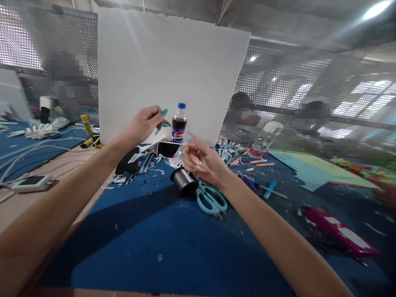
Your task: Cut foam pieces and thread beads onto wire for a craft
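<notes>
My left hand [147,123] is raised over the far part of the blue mat, its fingertips pinched on a teal piece [159,128] with narrow, leaf-like parts. A little to the right and lower, my right hand [206,160] is closed with curled fingers; whatever it holds, if anything, is too fine or blurred to make out. Just below that hand lies a spool [183,181] of silvery thread or wire with black ends. Light-blue scissors [212,201] rest beside the spool, partly hidden by my right wrist.
A cola bottle [179,123] stands before a white board [173,74], near a phone [168,149]. Paper scraps [230,150] litter the back. At right are a patterned cup [262,142], coloured paper sheets [309,169] and a magenta tool [340,231]. Another person's hand [385,192] shows at the right edge.
</notes>
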`<action>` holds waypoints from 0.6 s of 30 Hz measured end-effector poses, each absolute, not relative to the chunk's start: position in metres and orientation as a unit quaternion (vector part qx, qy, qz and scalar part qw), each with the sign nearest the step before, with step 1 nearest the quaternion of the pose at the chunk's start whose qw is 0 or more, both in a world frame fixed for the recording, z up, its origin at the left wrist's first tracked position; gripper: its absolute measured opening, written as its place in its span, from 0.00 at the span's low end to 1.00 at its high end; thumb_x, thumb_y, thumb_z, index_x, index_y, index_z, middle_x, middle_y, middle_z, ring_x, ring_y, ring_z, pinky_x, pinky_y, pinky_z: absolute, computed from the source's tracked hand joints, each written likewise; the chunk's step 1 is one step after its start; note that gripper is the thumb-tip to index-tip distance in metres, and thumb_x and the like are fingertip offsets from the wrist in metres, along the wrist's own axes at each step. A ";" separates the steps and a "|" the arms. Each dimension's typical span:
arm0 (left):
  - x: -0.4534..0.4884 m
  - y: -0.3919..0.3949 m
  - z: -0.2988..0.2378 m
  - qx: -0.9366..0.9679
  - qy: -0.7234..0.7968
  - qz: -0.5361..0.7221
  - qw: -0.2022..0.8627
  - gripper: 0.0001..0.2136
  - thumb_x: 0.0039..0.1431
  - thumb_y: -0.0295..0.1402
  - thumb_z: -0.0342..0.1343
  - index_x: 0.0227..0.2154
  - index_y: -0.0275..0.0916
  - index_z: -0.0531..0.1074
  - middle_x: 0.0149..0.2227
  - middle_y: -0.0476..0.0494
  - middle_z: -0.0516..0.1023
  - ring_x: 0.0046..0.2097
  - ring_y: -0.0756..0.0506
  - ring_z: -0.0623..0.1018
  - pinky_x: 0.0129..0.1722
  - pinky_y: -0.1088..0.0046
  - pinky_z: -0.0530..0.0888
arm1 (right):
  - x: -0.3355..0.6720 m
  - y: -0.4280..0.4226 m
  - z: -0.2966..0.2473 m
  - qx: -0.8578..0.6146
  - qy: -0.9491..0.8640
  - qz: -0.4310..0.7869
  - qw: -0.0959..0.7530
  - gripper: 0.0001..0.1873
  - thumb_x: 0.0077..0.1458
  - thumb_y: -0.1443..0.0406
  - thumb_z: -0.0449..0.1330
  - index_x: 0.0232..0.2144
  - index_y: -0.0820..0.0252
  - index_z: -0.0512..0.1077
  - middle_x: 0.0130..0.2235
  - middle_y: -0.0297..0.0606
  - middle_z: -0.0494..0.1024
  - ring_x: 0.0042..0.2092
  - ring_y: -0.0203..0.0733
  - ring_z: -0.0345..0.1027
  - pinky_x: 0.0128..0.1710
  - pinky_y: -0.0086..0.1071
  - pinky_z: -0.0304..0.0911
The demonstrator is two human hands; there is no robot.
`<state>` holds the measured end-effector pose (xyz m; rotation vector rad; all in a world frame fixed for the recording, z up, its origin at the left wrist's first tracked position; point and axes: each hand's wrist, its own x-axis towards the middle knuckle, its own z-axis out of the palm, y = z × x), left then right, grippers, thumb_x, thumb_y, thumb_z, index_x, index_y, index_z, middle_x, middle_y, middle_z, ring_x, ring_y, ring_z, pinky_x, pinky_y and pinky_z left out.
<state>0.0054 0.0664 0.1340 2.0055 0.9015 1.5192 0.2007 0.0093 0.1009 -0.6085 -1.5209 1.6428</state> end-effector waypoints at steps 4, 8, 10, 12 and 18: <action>-0.002 0.074 0.128 0.771 0.403 0.486 0.083 0.10 0.52 0.27 0.50 0.16 0.38 0.61 0.16 0.54 0.58 0.20 0.53 0.57 0.21 0.75 0.54 | 0.208 0.015 0.106 -0.281 -0.572 0.614 0.465 0.14 0.52 0.55 0.55 0.23 0.58 0.67 0.15 0.24 0.51 0.17 0.28 0.34 0.18 0.27 0.42; -0.003 0.072 0.124 0.826 0.396 0.393 0.080 0.12 0.50 0.27 0.51 0.14 0.38 0.60 0.14 0.55 0.54 0.19 0.53 0.54 0.21 0.74 0.51 | 0.212 0.021 0.105 -0.295 -0.538 0.601 0.512 0.10 0.54 0.58 0.54 0.30 0.57 0.70 0.28 0.31 0.70 0.19 0.28 0.35 0.19 0.28 0.43; -0.001 0.069 0.124 0.855 0.378 0.345 0.083 0.11 0.49 0.27 0.52 0.14 0.38 0.61 0.14 0.54 0.56 0.19 0.53 0.55 0.22 0.74 0.51 | 0.212 0.023 0.103 -0.288 -0.509 0.616 0.528 0.09 0.54 0.60 0.54 0.36 0.55 0.71 0.37 0.34 0.73 0.19 0.28 0.39 0.19 0.28 0.46; 0.002 0.064 0.125 0.885 0.353 0.290 0.086 0.10 0.50 0.27 0.51 0.15 0.38 0.62 0.14 0.54 0.57 0.19 0.53 0.56 0.22 0.74 0.51 | 0.212 0.025 0.100 -0.289 -0.483 0.633 0.532 0.12 0.53 0.61 0.54 0.41 0.53 0.70 0.39 0.34 0.74 0.19 0.28 0.44 0.20 0.28 0.50; 0.012 0.043 0.136 0.914 0.313 0.225 0.128 0.11 0.52 0.30 0.49 0.17 0.39 0.58 0.16 0.54 0.53 0.20 0.52 0.54 0.21 0.74 0.52 | 0.209 0.031 0.086 -0.357 -0.588 0.538 0.488 0.22 0.52 0.57 0.53 0.49 0.55 0.66 0.23 0.30 0.70 0.16 0.28 0.48 0.16 0.26 0.45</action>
